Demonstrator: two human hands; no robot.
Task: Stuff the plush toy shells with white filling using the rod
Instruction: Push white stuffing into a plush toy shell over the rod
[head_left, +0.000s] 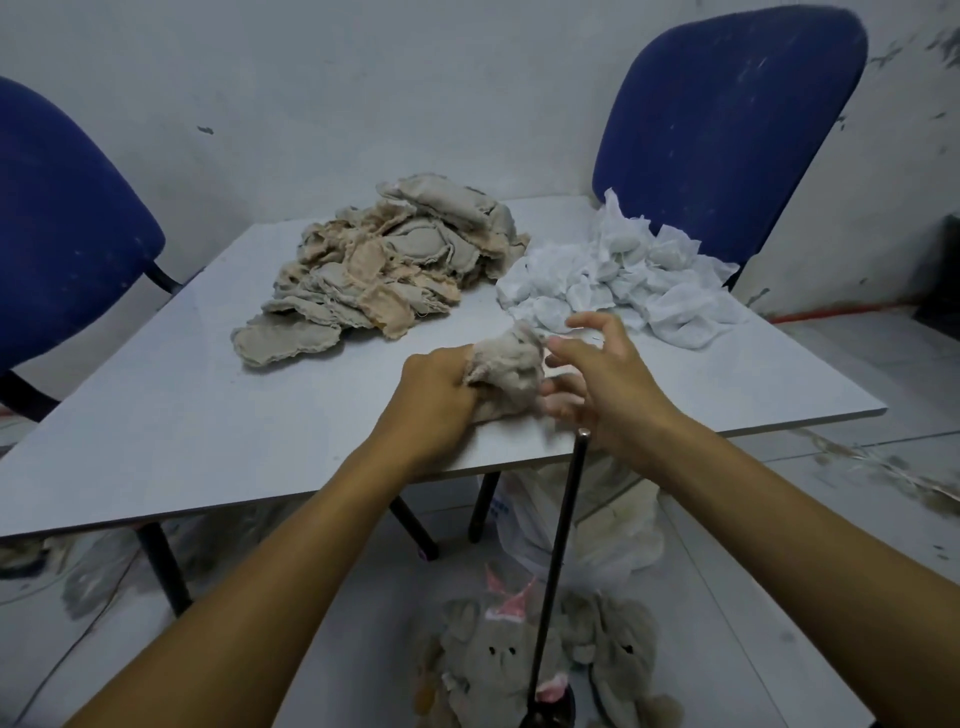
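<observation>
The plush shell lies bunched at the near edge of the table, a little right of that edge's middle. The left hand grips its left end, fingers curled tight into the fabric. The right hand hovers just beside the shell's right end, fingers spread and loosely bent, holding nothing; whether the lower fingertips touch the fabric cannot be told.

The rod stands nearly upright just in front of the shell, its metal tip level with the table edge and right below the right hand's wrist. Its long axis runs down toward the floor, leaning slightly left at the bottom. The right hand is clearly the nearer one to it, so the likely next move is for that hand to bring shell and rod tip together.

Behind the shell to the right sits the heap of white filling, near the right hand's fingertips. Behind to the left lies the pile of unstuffed shells. Finished grey plush toys lie on the floor by the rod's base.
</observation>
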